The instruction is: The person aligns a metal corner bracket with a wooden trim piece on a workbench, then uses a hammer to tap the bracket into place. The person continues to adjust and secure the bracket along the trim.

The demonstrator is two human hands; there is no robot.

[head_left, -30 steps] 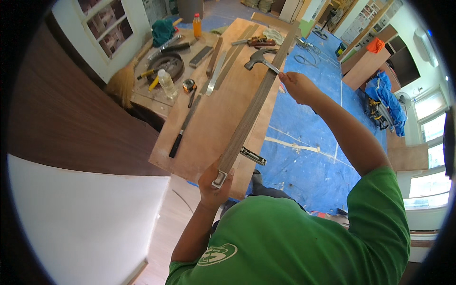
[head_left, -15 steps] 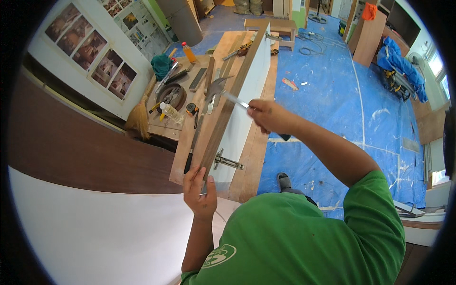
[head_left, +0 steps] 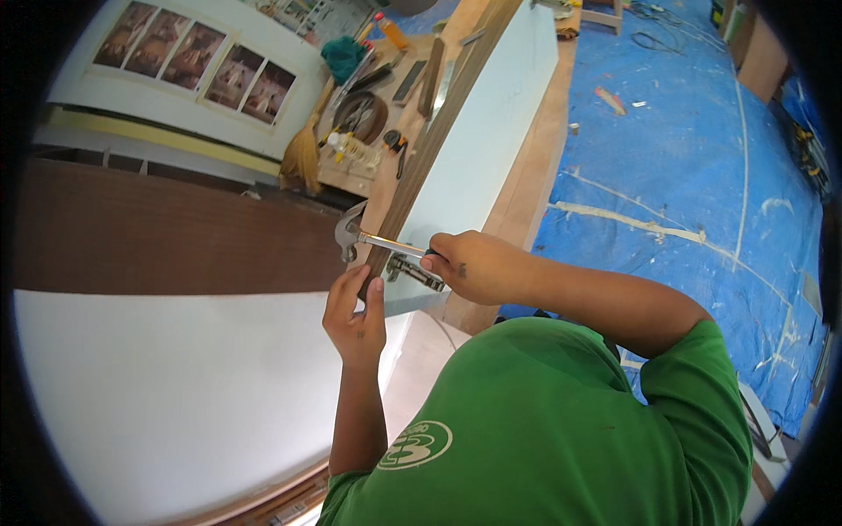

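Note:
A long cabinet door panel [head_left: 491, 145] stands on its edge on the workbench, white on its face, with a brown wood-grain edge [head_left: 419, 175] on top. My left hand [head_left: 355, 320] grips the panel's near end, thumb on one side and fingers on the other. My right hand [head_left: 474, 266] is wrapped round the handle of a claw hammer [head_left: 386, 243]. The hammer head lies just left of the brown edge, slightly beyond my left fingertips; whether it touches is unclear. A metal concealed hinge [head_left: 416, 273] sticks out from the white face below the hammer handle.
Left of the panel are a tape measure [head_left: 395, 141], a clear bottle [head_left: 355, 151], a roll of brown banding [head_left: 360, 117], an orange bottle [head_left: 392, 31] and a broom [head_left: 303, 158]. Blue sheeting [head_left: 649, 175] covers the floor at right. A dark brown board [head_left: 175, 228] runs along the left.
My right hand has brought the hammer nearer and to the left, down to the panel's near end. My left hand stays at that end. The whole view has shifted and tilted.

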